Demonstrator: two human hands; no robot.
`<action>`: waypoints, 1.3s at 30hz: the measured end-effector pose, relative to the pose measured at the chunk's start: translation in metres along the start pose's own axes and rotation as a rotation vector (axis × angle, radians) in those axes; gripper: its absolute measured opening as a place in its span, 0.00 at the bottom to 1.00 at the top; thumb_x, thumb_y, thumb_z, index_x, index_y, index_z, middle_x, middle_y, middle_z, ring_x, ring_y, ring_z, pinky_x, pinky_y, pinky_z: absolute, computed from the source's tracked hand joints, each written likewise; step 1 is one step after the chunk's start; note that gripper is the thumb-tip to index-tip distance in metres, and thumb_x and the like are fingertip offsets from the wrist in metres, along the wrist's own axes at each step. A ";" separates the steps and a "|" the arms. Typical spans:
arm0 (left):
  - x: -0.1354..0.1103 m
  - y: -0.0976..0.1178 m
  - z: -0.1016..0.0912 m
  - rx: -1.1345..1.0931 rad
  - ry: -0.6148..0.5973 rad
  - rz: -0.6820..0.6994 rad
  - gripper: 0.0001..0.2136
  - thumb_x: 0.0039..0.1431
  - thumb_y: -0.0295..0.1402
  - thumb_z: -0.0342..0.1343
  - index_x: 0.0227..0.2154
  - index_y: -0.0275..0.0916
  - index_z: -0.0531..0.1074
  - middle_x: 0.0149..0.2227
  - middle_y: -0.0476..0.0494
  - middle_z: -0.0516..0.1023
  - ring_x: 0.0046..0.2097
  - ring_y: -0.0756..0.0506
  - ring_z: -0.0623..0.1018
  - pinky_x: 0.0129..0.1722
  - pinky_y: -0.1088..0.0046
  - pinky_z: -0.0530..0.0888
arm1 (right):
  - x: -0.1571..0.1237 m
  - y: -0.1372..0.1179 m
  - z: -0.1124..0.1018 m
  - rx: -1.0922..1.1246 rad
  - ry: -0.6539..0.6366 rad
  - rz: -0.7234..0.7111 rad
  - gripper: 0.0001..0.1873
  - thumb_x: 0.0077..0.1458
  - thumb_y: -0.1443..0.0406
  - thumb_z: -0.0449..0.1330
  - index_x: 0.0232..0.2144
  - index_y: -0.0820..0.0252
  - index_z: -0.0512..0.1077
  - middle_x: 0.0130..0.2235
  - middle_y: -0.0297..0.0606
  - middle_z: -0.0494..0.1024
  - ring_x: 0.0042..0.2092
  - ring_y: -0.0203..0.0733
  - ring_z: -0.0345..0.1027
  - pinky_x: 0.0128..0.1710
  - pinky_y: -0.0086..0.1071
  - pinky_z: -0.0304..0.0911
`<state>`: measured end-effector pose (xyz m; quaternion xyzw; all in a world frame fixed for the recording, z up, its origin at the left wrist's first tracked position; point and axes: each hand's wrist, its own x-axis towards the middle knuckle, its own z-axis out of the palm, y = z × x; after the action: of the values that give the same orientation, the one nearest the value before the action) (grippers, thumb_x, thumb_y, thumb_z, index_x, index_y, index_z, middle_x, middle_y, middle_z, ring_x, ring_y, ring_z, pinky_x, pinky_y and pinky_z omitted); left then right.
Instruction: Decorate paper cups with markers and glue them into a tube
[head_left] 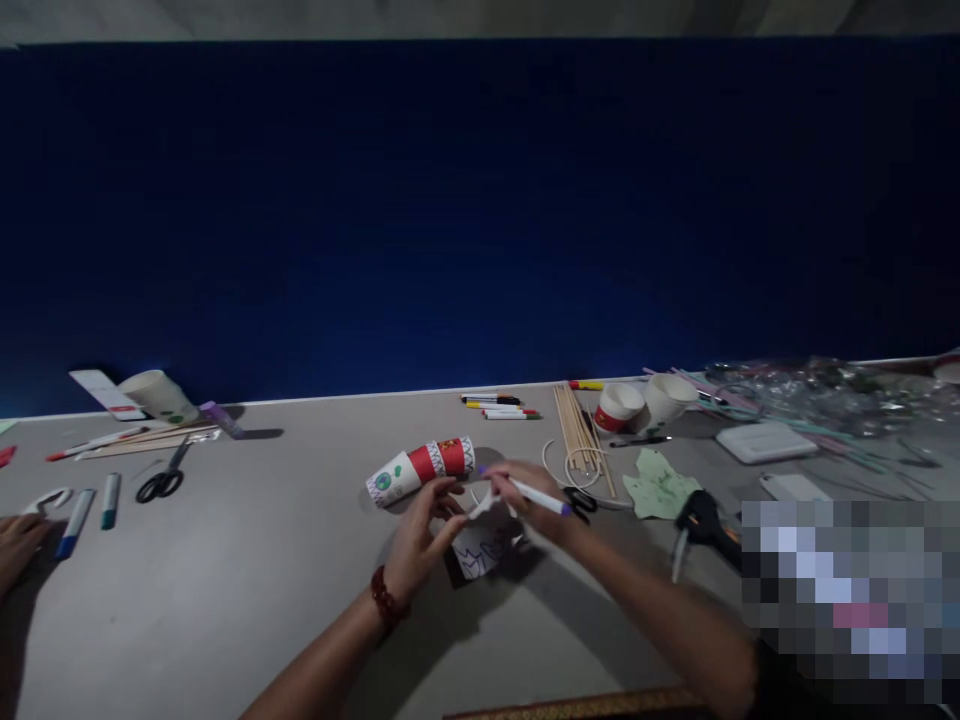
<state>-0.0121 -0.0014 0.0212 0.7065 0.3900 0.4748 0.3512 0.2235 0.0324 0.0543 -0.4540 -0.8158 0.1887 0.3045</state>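
My right hand (529,492) is closed around a white marker (541,497) with purple ends, its cap end by the wrist. My left hand (426,530), with a beaded bracelet on the wrist, pinches a small white piece (486,502) that looks like paper. Just below my fingers is a white surface with purple line drawings (478,558); whether it joins the pinched piece I cannot tell. Touching or close behind my left fingers lies a row of nested paper cups (420,468), red and white with drawn patterns. Black scissor handles (580,502) show beside my right hand.
Several thin markers (501,403), wooden sticks (574,430), paper cups (621,405), green paper (660,484) and a black glue gun (705,520) lie around. Scissors (161,483) and thick markers (75,525) are at left, near another person's hand (19,545). A blue panel (480,220) stands behind.
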 end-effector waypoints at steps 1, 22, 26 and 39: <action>0.003 -0.004 -0.002 0.060 0.004 0.001 0.15 0.71 0.40 0.57 0.54 0.39 0.73 0.50 0.35 0.82 0.41 0.43 0.83 0.42 0.65 0.81 | 0.013 0.017 -0.010 -0.089 -0.029 -0.016 0.16 0.71 0.63 0.52 0.45 0.56 0.81 0.42 0.44 0.85 0.45 0.49 0.78 0.49 0.40 0.73; 0.004 -0.019 0.002 0.478 -0.345 -0.263 0.19 0.55 0.27 0.64 0.51 0.41 0.78 0.40 0.43 0.85 0.43 0.38 0.82 0.48 0.61 0.72 | -0.073 0.059 -0.063 -0.672 -0.208 0.357 0.08 0.61 0.64 0.64 0.42 0.61 0.78 0.47 0.52 0.83 0.49 0.57 0.78 0.46 0.39 0.67; 0.004 -0.016 0.006 0.365 -0.398 -0.262 0.17 0.55 0.26 0.62 0.49 0.40 0.81 0.36 0.45 0.82 0.40 0.41 0.79 0.47 0.63 0.70 | -0.078 0.041 -0.056 -0.766 -0.211 0.402 0.08 0.60 0.67 0.62 0.42 0.62 0.77 0.48 0.53 0.83 0.52 0.59 0.77 0.48 0.40 0.67; 0.003 -0.030 0.006 -0.366 -0.209 -0.557 0.23 0.53 0.47 0.71 0.47 0.37 0.82 0.42 0.40 0.82 0.40 0.43 0.78 0.44 0.65 0.75 | -0.115 0.068 -0.084 0.089 -0.049 0.778 0.10 0.50 0.57 0.67 0.32 0.57 0.78 0.31 0.39 0.84 0.33 0.47 0.78 0.32 0.33 0.64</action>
<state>-0.0124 0.0134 -0.0054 0.5429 0.4382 0.3479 0.6263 0.3686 -0.0279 0.0393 -0.7112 -0.5807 0.3362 0.2100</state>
